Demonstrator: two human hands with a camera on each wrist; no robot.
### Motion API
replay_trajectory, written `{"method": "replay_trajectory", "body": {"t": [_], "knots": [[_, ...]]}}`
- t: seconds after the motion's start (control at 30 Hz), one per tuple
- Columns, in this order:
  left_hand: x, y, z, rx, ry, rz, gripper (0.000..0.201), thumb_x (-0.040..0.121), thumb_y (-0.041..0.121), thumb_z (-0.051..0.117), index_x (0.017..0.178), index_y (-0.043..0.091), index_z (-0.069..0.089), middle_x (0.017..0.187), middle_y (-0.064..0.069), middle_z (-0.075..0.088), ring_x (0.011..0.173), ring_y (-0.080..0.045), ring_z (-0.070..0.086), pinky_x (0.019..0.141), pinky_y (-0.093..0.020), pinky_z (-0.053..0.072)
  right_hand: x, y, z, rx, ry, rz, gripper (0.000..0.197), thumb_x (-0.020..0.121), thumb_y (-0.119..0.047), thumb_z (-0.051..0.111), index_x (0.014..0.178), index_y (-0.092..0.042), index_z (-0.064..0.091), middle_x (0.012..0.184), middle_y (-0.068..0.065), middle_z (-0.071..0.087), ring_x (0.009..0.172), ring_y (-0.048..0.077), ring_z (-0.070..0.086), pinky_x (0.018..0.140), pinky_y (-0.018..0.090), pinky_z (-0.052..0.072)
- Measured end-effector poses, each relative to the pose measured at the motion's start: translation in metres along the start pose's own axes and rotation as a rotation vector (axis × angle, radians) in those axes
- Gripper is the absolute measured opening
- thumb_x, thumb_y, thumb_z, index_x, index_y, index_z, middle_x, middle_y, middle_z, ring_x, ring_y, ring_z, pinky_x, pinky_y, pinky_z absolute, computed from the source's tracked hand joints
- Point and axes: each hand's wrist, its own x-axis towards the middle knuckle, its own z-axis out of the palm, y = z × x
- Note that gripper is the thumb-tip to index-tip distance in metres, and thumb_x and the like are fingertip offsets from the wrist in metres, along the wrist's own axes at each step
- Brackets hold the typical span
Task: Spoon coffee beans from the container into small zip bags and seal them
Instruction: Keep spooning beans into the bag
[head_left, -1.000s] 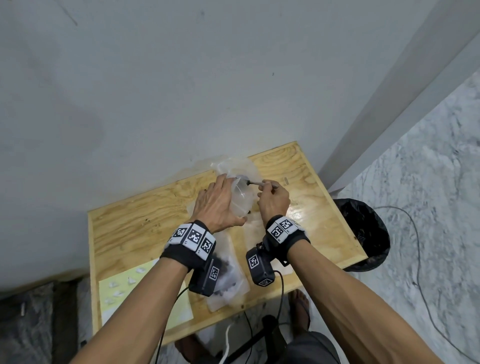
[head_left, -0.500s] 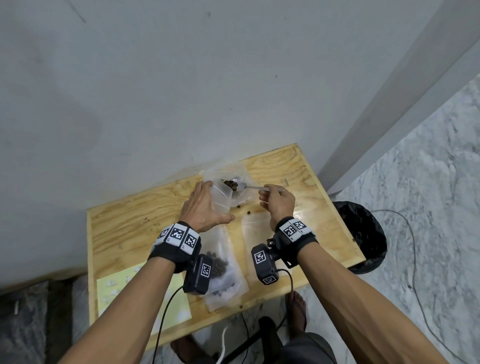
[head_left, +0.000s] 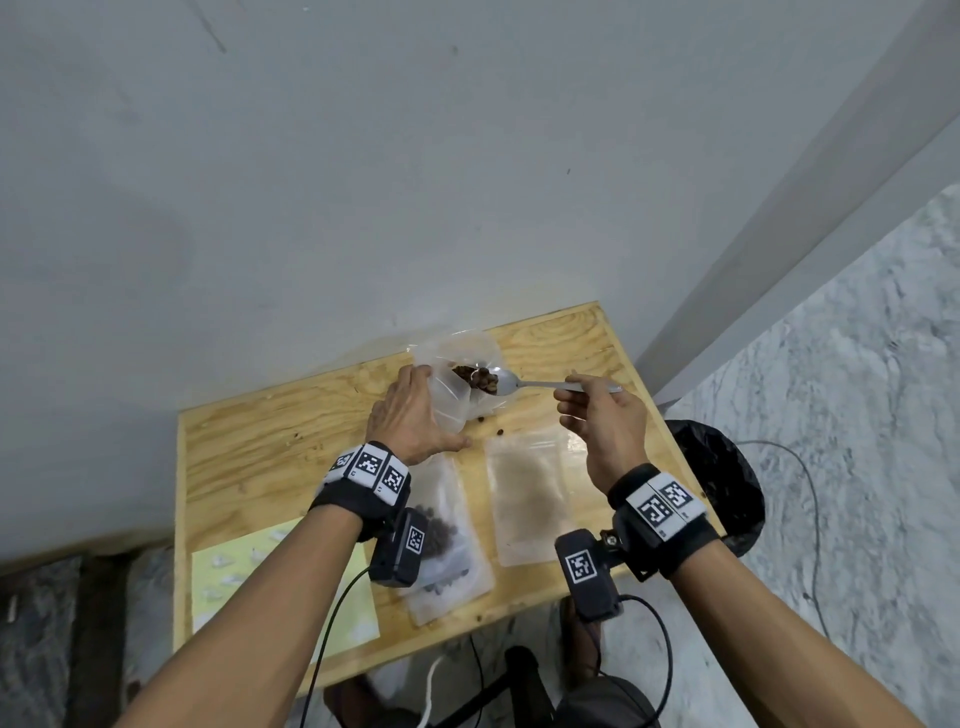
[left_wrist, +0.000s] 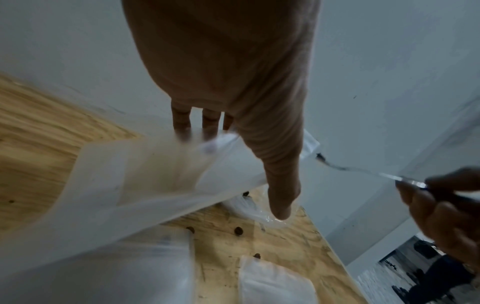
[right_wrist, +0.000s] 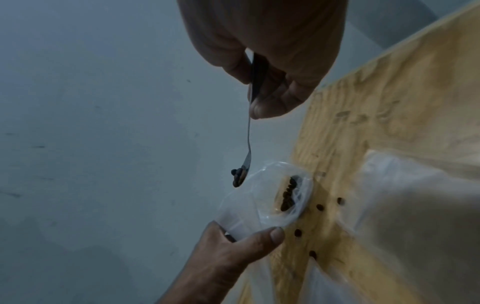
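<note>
On the desk (head_left: 249, 457), going from the left: one filled zip bag (head_left: 441, 551) lies under my left wrist. My left hand (head_left: 410, 415) grips an open bag (head_left: 447, 405) beside the container (head_left: 467, 358). An empty bag (head_left: 530, 499) waits. My right hand (head_left: 602, 421) pinches the spoon (head_left: 524, 385), loaded with beans (head_left: 480, 382). I judge most filling and sealing remains.
</note>
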Motion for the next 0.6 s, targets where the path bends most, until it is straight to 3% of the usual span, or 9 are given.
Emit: {"method": "replay_trajectory", "body": {"t": [0.2, 0.33, 0.43, 0.5, 0.6], "knots": [[-0.002, 0.008, 0.004, -0.002, 0.022, 0.021, 0.114, 0.059, 0.061, 0.083, 0.146, 0.011, 0.028, 0.146, -0.006, 0.034, 0.131, -0.027, 0.042, 0.1, -0.044, 0.044, -0.021, -0.01, 0.019, -0.199, -0.081, -0.225, 0.018, 0.095, -0.012, 0.052, 0.092, -0.006, 0.069, 0.077, 0.006, 0.071, 0.069, 0.016, 0.064, 0.06, 0.026, 0.052], [-0.001, 0.012, 0.004, -0.082, 0.034, 0.009, 0.114, 0.057, 0.061, 0.083, 0.145, 0.013, 0.03, 0.145, -0.005, 0.035, 0.13, -0.027, 0.043, 0.101, -0.044, 0.044, -0.037, -0.003, 0.031, -0.486, -0.237, -0.515, 0.017, 0.096, -0.016, 0.054, 0.097, -0.014, 0.071, 0.081, -0.01, 0.069, 0.073, -0.002, 0.064, 0.059, 0.011, 0.046], [0.0, 0.011, 0.001, -0.113, 0.031, -0.006, 0.114, 0.057, 0.06, 0.084, 0.144, 0.012, 0.029, 0.145, -0.004, 0.035, 0.129, -0.026, 0.044, 0.099, -0.043, 0.045, -0.038, -0.001, 0.026, -0.484, -0.151, -0.671, 0.017, 0.096, -0.017, 0.054, 0.101, -0.015, 0.07, 0.09, -0.006, 0.069, 0.079, 0.001, 0.064, 0.06, 0.014, 0.049], [0.0, 0.008, 0.0, -0.135, 0.029, -0.018, 0.113, 0.059, 0.059, 0.084, 0.145, 0.011, 0.029, 0.145, -0.004, 0.034, 0.13, -0.026, 0.043, 0.1, -0.044, 0.045, -0.034, 0.001, 0.017, -0.407, -0.055, -0.659, 0.016, 0.096, -0.017, 0.054, 0.1, -0.016, 0.07, 0.094, -0.002, 0.069, 0.084, 0.01, 0.067, 0.063, 0.02, 0.054], [-0.001, 0.006, -0.001, -0.169, 0.028, -0.025, 0.113, 0.059, 0.058, 0.085, 0.146, 0.011, 0.028, 0.146, -0.003, 0.034, 0.13, -0.025, 0.043, 0.1, -0.046, 0.045, -0.026, 0.013, 0.008, -0.409, 0.009, -0.595, 0.016, 0.095, -0.014, 0.055, 0.095, -0.018, 0.07, 0.093, -0.003, 0.07, 0.085, 0.012, 0.067, 0.06, 0.015, 0.049]]}}
